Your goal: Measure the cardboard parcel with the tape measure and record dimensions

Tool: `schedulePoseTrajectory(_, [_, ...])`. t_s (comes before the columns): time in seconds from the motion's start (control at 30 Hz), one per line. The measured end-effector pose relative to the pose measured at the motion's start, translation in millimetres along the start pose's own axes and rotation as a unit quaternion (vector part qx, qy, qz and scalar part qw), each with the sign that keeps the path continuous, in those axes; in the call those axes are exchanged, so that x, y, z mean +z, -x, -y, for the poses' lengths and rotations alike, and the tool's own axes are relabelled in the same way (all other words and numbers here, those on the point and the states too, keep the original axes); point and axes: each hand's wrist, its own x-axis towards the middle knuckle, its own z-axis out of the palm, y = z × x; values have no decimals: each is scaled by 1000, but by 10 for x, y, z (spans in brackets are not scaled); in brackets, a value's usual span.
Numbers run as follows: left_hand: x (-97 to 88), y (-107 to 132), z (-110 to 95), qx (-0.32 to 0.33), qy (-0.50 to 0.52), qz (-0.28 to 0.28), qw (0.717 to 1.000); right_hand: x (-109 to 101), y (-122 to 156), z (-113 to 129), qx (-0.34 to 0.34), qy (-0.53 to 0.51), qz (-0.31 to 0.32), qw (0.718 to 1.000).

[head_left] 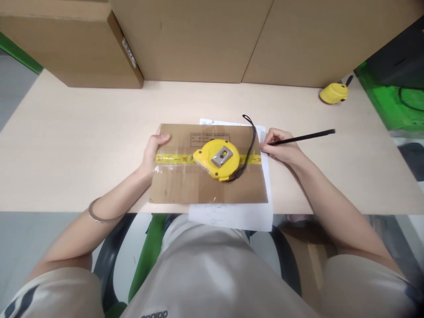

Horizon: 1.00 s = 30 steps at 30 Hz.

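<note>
A flat cardboard box (179, 185) with yellow printed tape across it lies in front of me at the table's near edge. My left hand (154, 148) grips its left side, thumb on top and fingers hidden beyond the edge. On the box rests a yellow tape measure (232, 154), metal clip up, its black wrist strap looping to the right. Sheets of white paper (238, 216) stick out from under the box and overhang the table edge. Just right of the box, my right hand (280, 143) is closed around a black pen or pencil (311, 138), near the paper's edge.
A second yellow tape measure (334, 93) sits at the back right of the table (82, 145). Large cardboard boxes (192, 44) stand along the back, with another box (99, 48) at the back left. A dark object (397, 53) and green surface are at right.
</note>
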Motion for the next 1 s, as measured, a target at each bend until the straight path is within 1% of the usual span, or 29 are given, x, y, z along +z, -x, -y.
schedulePoseTrajectory(0.4, [32, 19, -16, 5, -16, -15, 1000, 22, 6, 25, 3, 4, -2, 1000])
schedulePoseTrajectory(0.63, [-2, 32, -30, -1, -38, -10, 999, 4, 17, 37, 24, 52, -22, 998])
schedulePoseTrajectory(0.7, [-15, 22, -31, -4, -40, -7, 999, -29, 12, 67, 40, 90, -28, 995])
schedulePoseTrajectory(0.77, [-21, 7, -30, 0, -34, -1, 999, -72, -10, 115, 59, 153, -30, 986])
schedulePoseTrajectory(0.9, [-41, -35, -22, 32, -47, 15, 998, -137, -114, 252, 78, 297, -31, 951])
schedulePoseTrajectory(0.97, [-77, -67, -13, 36, -68, 27, 997, -136, -152, 350, 73, 343, -47, 935])
schedulePoseTrajectory(1.0, [-100, -86, -8, 29, -75, 34, 996, -122, -151, 414, 62, 358, -65, 929])
